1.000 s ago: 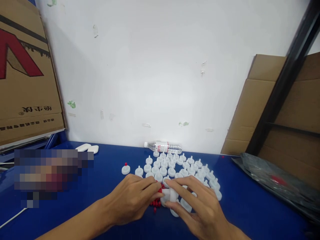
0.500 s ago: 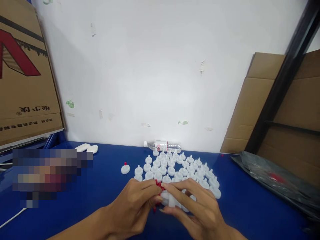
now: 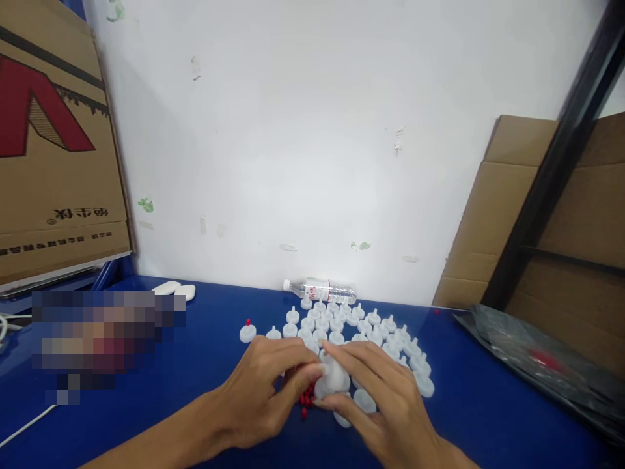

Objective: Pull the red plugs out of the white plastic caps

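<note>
My right hand (image 3: 374, 394) grips a white plastic nozzle cap (image 3: 334, 376) between thumb and fingers, tilted toward the left hand. The fingers of my left hand (image 3: 278, 384) are pinched together at the cap's narrow end; whatever they hold is hidden. Below and between both hands lies a pile of small red tip caps (image 3: 305, 397), partly covered by the left hand. Many more white nozzle caps (image 3: 336, 324) stand behind the hands, mostly with spouts upward. Off to the left, one nozzle cap (image 3: 248, 333) stands apart with a red tip on its spout.
A clear plastic bottle (image 3: 332, 290) lies on the blue table (image 3: 205, 352) against the white wall. Grey plastic bags (image 3: 532, 365) are at the right. A printed carton (image 3: 58, 176) stands left, near white oval objects (image 3: 173, 289) and a blurred-out patch. Cardboard (image 3: 493, 208) leans at right.
My left hand has lifted from the red tip caps to the end of the held nozzle cap. My right hand has turned that cap toward it. The view has shifted slightly.
</note>
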The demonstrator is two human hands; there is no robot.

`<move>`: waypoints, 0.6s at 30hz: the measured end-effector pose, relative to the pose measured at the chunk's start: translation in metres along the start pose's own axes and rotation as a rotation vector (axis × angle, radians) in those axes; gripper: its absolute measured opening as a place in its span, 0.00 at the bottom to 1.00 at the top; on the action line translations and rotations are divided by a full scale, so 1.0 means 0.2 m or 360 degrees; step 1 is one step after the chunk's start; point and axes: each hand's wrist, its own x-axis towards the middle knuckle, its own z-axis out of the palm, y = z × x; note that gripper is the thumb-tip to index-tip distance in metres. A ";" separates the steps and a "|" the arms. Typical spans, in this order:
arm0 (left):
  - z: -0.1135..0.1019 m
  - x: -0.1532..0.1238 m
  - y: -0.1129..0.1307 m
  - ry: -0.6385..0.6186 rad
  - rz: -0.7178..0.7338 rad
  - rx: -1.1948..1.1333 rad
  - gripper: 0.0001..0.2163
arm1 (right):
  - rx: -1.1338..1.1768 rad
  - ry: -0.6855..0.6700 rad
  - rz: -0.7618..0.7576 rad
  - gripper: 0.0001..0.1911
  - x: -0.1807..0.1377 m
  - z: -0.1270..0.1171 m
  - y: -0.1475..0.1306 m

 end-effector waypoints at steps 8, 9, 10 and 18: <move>-0.19 0.05 -0.30 -0.0040 -0.0611 0.1013 0.13 | -0.0021 -0.0224 0.0094 0.21 0.00 -0.02 0.00; -0.21 0.05 -0.34 -0.0071 -0.0633 0.1061 0.12 | -0.0010 -0.0245 0.0078 0.19 0.00 -0.02 0.00; -0.23 0.04 -0.38 -0.0124 -0.0642 0.1098 0.10 | 0.0000 -0.0269 0.0067 0.18 0.00 -0.01 0.00; -0.22 -0.02 -0.50 -0.0351 -0.0694 0.1132 0.11 | 0.0088 -0.0376 0.0019 0.17 0.00 0.00 0.00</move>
